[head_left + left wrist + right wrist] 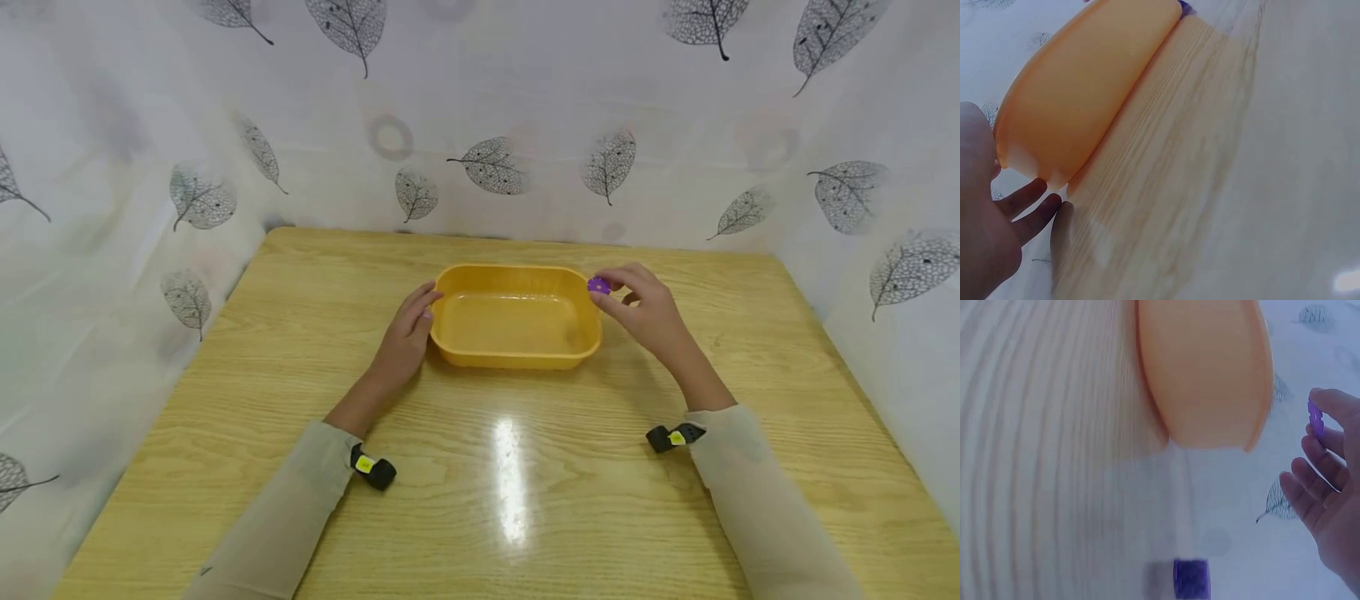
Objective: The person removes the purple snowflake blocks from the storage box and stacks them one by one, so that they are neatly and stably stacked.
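A yellow-orange rectangular tray [517, 362] with rounded corners stands on the wooden table. The left hand [405, 342] rests at its left end, with fingertips on the rim and the thumb against the outer side. The left wrist view shows fairly straight fingers [1036, 205] touching the tray's end. Beside the tray's right rim, the right hand [643, 307] pinches a small purple notched disc [597, 286] between thumb and finger. From the right wrist, that disc [1315, 418] appears edge-on, held up apart from the tray, while the remaining fingers are loosely bent.
The table [420, 533] reaches back to a white curtain [525, 83] printed with dark leaves, which also hangs at both sides. A dark purple square patch [1191, 579] shows low in the right wrist view; its kind is unclear. Both wrists carry black straps.
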The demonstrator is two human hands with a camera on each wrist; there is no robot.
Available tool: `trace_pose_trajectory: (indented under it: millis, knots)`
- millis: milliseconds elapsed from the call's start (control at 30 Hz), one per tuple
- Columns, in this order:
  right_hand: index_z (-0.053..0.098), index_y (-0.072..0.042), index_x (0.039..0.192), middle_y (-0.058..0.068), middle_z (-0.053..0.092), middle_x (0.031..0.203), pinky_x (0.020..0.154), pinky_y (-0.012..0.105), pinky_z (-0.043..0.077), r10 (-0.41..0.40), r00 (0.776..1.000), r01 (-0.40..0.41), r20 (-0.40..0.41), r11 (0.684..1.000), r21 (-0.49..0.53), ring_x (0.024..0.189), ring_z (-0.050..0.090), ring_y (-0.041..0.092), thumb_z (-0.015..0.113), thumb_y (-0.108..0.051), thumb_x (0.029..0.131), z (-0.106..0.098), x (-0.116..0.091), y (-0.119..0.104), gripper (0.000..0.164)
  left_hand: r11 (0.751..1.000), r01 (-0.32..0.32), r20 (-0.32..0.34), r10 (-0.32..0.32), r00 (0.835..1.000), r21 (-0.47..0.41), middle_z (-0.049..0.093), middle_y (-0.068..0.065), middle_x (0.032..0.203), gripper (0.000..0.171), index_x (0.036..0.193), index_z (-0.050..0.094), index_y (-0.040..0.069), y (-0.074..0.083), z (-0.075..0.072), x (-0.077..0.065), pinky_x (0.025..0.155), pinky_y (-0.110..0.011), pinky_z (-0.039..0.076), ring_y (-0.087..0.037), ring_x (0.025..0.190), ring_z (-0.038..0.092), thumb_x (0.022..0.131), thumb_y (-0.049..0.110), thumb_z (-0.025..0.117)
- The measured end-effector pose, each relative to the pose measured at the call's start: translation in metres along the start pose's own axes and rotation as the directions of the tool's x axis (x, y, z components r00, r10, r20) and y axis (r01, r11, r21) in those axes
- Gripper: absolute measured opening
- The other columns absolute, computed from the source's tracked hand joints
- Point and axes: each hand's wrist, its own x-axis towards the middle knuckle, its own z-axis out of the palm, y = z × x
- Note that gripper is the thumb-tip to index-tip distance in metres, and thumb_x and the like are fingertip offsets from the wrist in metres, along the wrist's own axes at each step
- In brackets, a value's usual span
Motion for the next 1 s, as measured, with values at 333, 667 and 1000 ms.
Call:
trace_pose_trajectory:
  millis: [333,667,1000]
  knots:
    - [0.061,-0.015,0.138,0.005,0.059,0.127,0.083,0.021,0.046,0.141,0.990,-0.140,0.009,0.988,-0.066,0.108,0.050,0.013,0.058,-0.047,0.100,-0.031,-0.017,0.041,0.050,1.000,0.006,-0.008,-0.006,1.000,0.025,0.026,0.000,0.165,0.044,0.150,0.046,0.009,0.000,0.000,0.000,0.127,-0.043,0.020,-0.018,0.155,0.020,0.111,0.023,0.030]
    - [0.059,-0.007,0.139,0.016,0.056,0.132,0.089,0.049,0.047,0.210,0.976,-0.203,0.051,0.972,-0.115,0.116,0.052,0.034,0.057,-0.047,0.100,-0.049,-0.028,0.066,0.055,1.000,-0.015,0.004,0.015,1.000,0.013,0.026,-0.004,0.166,0.045,0.151,0.045,0.006,0.000,0.001,0.000,0.127,-0.046,0.022,-0.022,0.155,0.020,0.111,0.023,0.030]
    - [0.056,-0.006,0.141,0.021,0.051,0.141,0.097,0.062,0.044,0.259,0.954,-0.242,0.153,0.963,-0.118,0.125,0.049,0.041,0.058,-0.049,0.100,-0.049,-0.029,0.078,0.060,1.000,-0.015,0.001,0.015,1.000,0.013,0.026,-0.003,0.166,0.045,0.150,0.046,0.006,-0.001,0.001,0.001,0.126,-0.046,0.023,-0.021,0.155,0.020,0.111,0.023,0.031]
